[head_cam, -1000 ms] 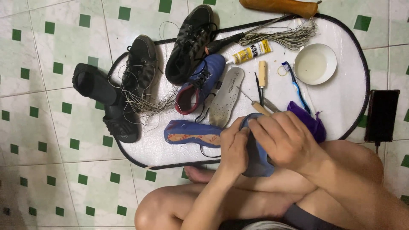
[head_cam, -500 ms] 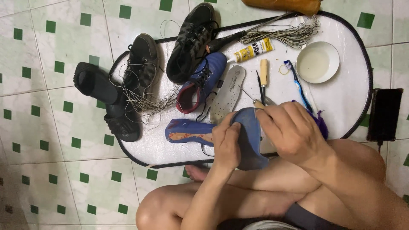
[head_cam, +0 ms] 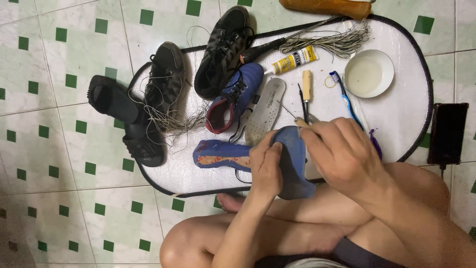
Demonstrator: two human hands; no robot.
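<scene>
Gripping a bent blue shoe (head_cam: 292, 164) — left hand (head_cam: 265, 166) fingers clamped, right hand (head_cam: 342, 151) fingers closed on a tool (head_cam: 300, 121)

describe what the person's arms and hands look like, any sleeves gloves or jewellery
Both hands are bare: no gloves, and no rings or watch that can be seen on the left hand or the right hand. The forearms are uncovered, with no sleeves in view up to the frame edge. The fingernails look short and unpainted.
</scene>
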